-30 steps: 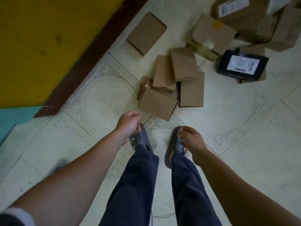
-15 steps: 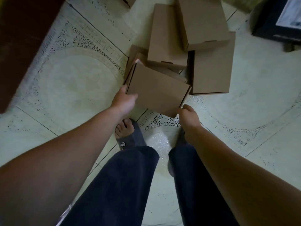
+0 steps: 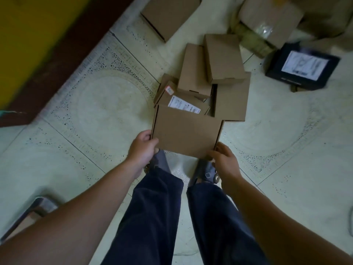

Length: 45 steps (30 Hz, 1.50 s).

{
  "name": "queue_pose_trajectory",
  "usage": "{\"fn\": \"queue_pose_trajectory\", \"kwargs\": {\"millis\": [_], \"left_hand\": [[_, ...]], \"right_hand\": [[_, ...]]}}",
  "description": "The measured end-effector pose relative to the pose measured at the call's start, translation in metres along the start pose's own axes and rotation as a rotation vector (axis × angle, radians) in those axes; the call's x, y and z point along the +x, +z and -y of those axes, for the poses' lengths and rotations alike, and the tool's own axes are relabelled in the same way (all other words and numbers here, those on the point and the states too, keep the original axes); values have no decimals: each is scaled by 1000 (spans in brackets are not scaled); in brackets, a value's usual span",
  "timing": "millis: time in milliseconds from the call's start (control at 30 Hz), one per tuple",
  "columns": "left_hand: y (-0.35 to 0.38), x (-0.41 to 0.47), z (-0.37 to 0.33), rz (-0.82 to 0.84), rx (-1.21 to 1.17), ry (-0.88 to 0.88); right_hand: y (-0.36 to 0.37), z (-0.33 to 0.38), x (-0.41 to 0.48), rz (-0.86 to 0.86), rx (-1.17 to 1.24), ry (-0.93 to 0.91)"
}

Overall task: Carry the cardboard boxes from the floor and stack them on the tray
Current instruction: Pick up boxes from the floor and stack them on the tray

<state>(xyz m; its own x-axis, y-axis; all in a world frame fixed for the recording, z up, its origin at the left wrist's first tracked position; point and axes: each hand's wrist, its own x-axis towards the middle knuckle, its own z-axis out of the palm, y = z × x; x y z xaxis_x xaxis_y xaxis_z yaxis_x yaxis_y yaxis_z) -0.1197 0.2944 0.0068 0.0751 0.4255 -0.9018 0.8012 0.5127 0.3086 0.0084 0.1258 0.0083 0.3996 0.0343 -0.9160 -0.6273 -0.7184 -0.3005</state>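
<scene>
I hold a flat brown cardboard box (image 3: 186, 131) in front of my feet, lifted off the pile. My left hand (image 3: 142, 149) grips its near left corner, and my right hand (image 3: 224, 159) grips its near right corner. Behind it several more cardboard boxes (image 3: 223, 58) lie heaped on the tiled floor; one underneath shows a white label (image 3: 183, 105). A grey tray edge (image 3: 33, 206) shows at the lower left, partly hidden by my left arm.
A single box (image 3: 169, 15) lies near the dark skirting of the yellow wall (image 3: 28, 35). A black box with a white label (image 3: 302, 66) and larger parcels (image 3: 270, 19) sit at the far right. My legs and sandals are below the held box.
Both hands have closed on the nearest box and raised it off the pile, uncovering a labelled box beneath. The view has pulled back and up.
</scene>
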Motion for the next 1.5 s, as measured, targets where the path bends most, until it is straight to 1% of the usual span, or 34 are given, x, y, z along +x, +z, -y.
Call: {"fn": "queue_pose_trajectory", "kwargs": {"millis": [100,233,300,467,567,700,800,867,933,1000,1167,1233,1333,1400,1500], "left_hand": [[-18,-51,-14,-62,-43,20],[-38,-120,-35,-70,-155,23],[-51,-157,-42,-75,-188,55],[-81,-246,-38,-149,-285,102],[-90,-305,-17,-212,-368,105],[-93,-392,30,-290,-480,98],[-99,-446,71,-348,-561,83],[-101,-463,88,-363,-565,83],[-110,-500,126,-427,-634,65],[-113,-519,151,-473,-700,62],[-122,-587,268,-577,-976,13],[-125,-606,322,-587,-1061,-3],[-129,-629,388,-600,-1164,-11],[-131,-640,422,-615,-1206,-27],[-140,-646,458,-634,-1200,-65]], "right_hand": [[-10,17,-53,-38,-55,-78],[-25,41,-113,-118,-60,-136],[-34,54,-146,-138,-47,-184],[-53,80,-224,-81,-75,-287],[-66,81,-271,-8,-126,-363],[-84,70,-341,127,-301,-481],[-85,53,-390,211,-415,-534],[-85,43,-404,241,-467,-560],[-69,19,-434,327,-575,-618],[-57,4,-447,360,-633,-649],[-6,-78,-502,497,-841,-755],[16,-121,-525,516,-905,-788],[40,-177,-552,522,-929,-789],[52,-207,-567,525,-953,-793],[72,-237,-585,529,-996,-798]]}}
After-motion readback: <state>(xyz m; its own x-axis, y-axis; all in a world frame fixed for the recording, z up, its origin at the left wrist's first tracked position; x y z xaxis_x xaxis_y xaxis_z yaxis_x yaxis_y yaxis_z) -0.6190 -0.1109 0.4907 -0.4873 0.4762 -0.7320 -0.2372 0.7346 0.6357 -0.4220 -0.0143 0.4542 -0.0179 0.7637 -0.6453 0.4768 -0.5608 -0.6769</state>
